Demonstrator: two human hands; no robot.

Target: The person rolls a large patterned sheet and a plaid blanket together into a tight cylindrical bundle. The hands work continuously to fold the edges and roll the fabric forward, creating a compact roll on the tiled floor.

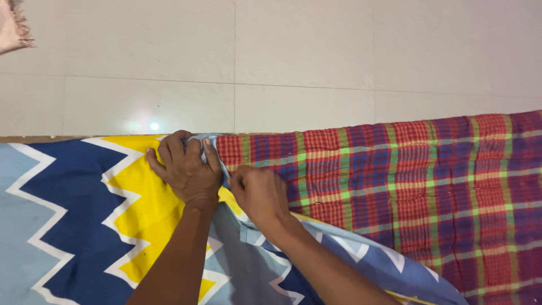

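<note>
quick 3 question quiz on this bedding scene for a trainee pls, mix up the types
1. True or false: the left hand lies on the zigzag sheet.
2. The right hand pinches: A) the sheet's edge B) the pink cloth C) the tiled floor
3. Fill in: the plaid quilt is mostly red and ____.

Key: 1 true; 2 A; 3 blue

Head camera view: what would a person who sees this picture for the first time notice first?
First, the two hands at the centre: the left hand presses on the zigzag sheet in blue, yellow and white, and the right hand pinches its folded edge. To the right lies a red, blue and green checked quilt. Behind both, pale floor tiles fill the top.
</note>
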